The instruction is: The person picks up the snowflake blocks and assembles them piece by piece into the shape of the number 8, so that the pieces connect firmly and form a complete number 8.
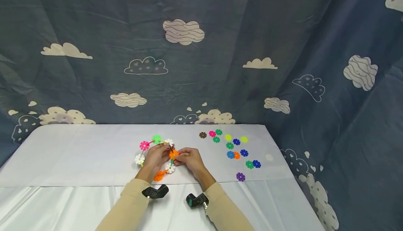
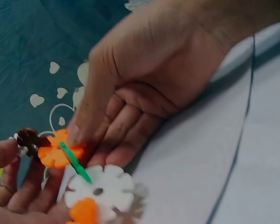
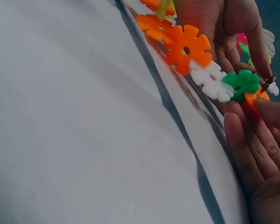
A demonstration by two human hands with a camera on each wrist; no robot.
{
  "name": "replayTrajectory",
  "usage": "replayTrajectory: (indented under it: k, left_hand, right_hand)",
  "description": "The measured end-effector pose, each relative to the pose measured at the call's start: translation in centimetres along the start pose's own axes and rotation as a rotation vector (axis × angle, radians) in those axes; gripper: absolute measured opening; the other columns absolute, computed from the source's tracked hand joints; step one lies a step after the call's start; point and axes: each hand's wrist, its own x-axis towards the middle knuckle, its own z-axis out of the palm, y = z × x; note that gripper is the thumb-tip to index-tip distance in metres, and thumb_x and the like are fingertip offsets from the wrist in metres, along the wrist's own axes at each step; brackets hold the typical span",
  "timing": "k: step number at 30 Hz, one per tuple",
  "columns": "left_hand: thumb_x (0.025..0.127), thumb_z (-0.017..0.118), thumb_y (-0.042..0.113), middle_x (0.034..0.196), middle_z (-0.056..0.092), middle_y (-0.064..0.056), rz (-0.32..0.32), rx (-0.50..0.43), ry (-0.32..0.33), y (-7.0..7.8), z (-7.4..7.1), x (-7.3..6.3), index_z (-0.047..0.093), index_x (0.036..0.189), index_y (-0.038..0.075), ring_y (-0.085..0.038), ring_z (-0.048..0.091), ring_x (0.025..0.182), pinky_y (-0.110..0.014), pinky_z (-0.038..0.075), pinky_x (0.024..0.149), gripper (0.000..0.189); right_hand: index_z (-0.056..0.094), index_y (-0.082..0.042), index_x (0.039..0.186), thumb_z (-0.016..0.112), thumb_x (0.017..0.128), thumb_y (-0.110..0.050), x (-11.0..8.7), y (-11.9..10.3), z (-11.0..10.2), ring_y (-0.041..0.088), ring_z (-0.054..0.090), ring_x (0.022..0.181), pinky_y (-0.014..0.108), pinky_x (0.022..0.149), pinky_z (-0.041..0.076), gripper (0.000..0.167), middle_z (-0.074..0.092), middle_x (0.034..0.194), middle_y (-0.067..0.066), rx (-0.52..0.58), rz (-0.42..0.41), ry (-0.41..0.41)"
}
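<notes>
A string of slotted plastic flower discs bends around my left hand (image 1: 155, 157), with a pink disc (image 1: 144, 145) and a light green disc (image 1: 156, 139) on its far side. Fingers of that hand pinch a brown disc (image 2: 29, 140). My right hand (image 1: 191, 159) comes in from the right, thumb and fingers gripping an orange disc (image 2: 60, 149) beside the brown one; I cannot tell whether their slots are fully joined. From the orange disc the string runs through a green disc (image 3: 242, 85) and a white disc (image 3: 211, 81) to more orange discs (image 3: 187, 49).
Several loose discs lie to the right on the white table (image 1: 78, 154), among them a brown disc (image 1: 203, 135), a purple disc (image 1: 240, 177) and a blue disc (image 1: 231, 154). A dark cloud-print curtain (image 1: 220, 84) hangs behind and along the right side.
</notes>
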Motion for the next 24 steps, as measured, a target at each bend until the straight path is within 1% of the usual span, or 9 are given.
replayTrajectory:
  k: [2, 4, 6, 10, 14, 17, 20, 22, 24]
  left_hand:
    - [0.100, 0.053, 0.010, 0.091, 0.068, -0.002, 0.013, 0.003, -0.006, -0.1, -0.2, -0.1, 0.055, 0.111, -0.007, -0.013, 0.062, 0.085, -0.026, 0.051, 0.075, 0.021]
    - [0.099, 0.053, 0.010, 0.091, 0.069, -0.002, 0.026, 0.009, -0.014, -0.1, -0.2, -0.2, 0.056, 0.108, -0.005, -0.013, 0.063, 0.085, -0.026, 0.051, 0.074, 0.018]
    - [0.099, 0.054, 0.010, 0.092, 0.069, -0.003, 0.042, 0.023, -0.018, -0.2, -0.3, -0.3, 0.055, 0.106, -0.004, -0.012, 0.064, 0.084, -0.026, 0.052, 0.073, 0.016]
    - [0.099, 0.054, 0.009, 0.093, 0.071, -0.004, 0.074, 0.039, -0.008, -0.2, -0.6, -0.4, 0.054, 0.106, -0.004, -0.011, 0.066, 0.082, -0.025, 0.053, 0.072, 0.015]
    - [0.098, 0.055, 0.009, 0.091, 0.071, -0.004, 0.081, 0.052, 0.002, -0.4, -0.8, -0.5, 0.052, 0.106, -0.004, -0.011, 0.067, 0.080, -0.025, 0.053, 0.071, 0.015]
    - [0.098, 0.055, 0.009, 0.093, 0.071, -0.005, 0.082, 0.076, -0.002, -0.6, -0.8, -0.5, 0.052, 0.108, -0.004, -0.012, 0.067, 0.081, -0.026, 0.053, 0.071, 0.017]
    - [0.099, 0.054, 0.010, 0.099, 0.070, -0.010, 0.089, 0.102, 0.007, -0.7, -0.8, -0.3, 0.052, 0.111, -0.004, -0.014, 0.067, 0.084, -0.028, 0.054, 0.073, 0.018]
    - [0.098, 0.054, 0.011, 0.102, 0.070, -0.013, 0.099, 0.130, 0.017, -0.7, -0.8, -0.3, 0.052, 0.113, -0.003, -0.015, 0.067, 0.086, -0.028, 0.054, 0.073, 0.021]
    - [0.098, 0.054, 0.011, 0.103, 0.069, -0.014, 0.105, 0.149, 0.023, -0.6, -0.8, -0.2, 0.051, 0.113, -0.003, -0.015, 0.066, 0.086, -0.028, 0.053, 0.072, 0.021]
  right_hand:
    - [0.058, 0.016, 0.104, 0.063, 0.088, 0.007, 0.2, -0.2, -0.5, 0.018, 0.069, 0.067, 0.036, 0.071, 0.059, 0.019, 0.071, 0.084, 0.020, -0.002, -0.010, -0.038]
    - [0.058, 0.018, 0.107, 0.063, 0.088, 0.007, 0.8, -0.3, -1.7, 0.019, 0.069, 0.068, 0.036, 0.071, 0.059, 0.022, 0.070, 0.086, 0.020, -0.024, -0.021, -0.031]
    - [0.060, 0.016, 0.108, 0.065, 0.088, 0.006, 1.7, -0.7, -3.1, 0.018, 0.068, 0.066, 0.033, 0.067, 0.059, 0.024, 0.070, 0.086, 0.018, -0.066, -0.031, 0.042]
    - [0.065, 0.007, 0.105, 0.070, 0.086, 0.000, 4.3, -1.3, -6.0, 0.013, 0.060, 0.059, 0.024, 0.054, 0.054, 0.021, 0.066, 0.085, 0.009, -0.257, -0.055, 0.284]
    - [0.064, 0.003, 0.113, 0.072, 0.085, -0.004, 6.3, -1.8, -7.5, 0.015, 0.057, 0.058, 0.025, 0.053, 0.053, 0.029, 0.061, 0.090, 0.012, -0.481, -0.032, 0.412]
    - [0.064, 0.003, 0.114, 0.073, 0.085, -0.007, 7.1, -1.8, -7.9, 0.018, 0.060, 0.070, 0.033, 0.065, 0.055, 0.032, 0.064, 0.094, 0.013, -0.660, 0.008, 0.446]
    - [0.066, 0.002, 0.107, 0.074, 0.084, -0.010, 7.5, -1.9, -7.9, 0.021, 0.061, 0.081, 0.037, 0.078, 0.053, 0.027, 0.067, 0.094, 0.011, -0.815, 0.031, 0.450]
    - [0.066, 0.001, 0.100, 0.075, 0.084, -0.010, 7.8, -2.1, -7.8, 0.021, 0.061, 0.081, 0.037, 0.078, 0.051, 0.022, 0.067, 0.091, 0.011, -0.867, 0.028, 0.442]
    - [0.066, 0.000, 0.097, 0.074, 0.084, -0.009, 8.0, -2.2, -7.8, 0.020, 0.061, 0.073, 0.034, 0.073, 0.052, 0.018, 0.066, 0.088, 0.010, -0.871, 0.031, 0.429]
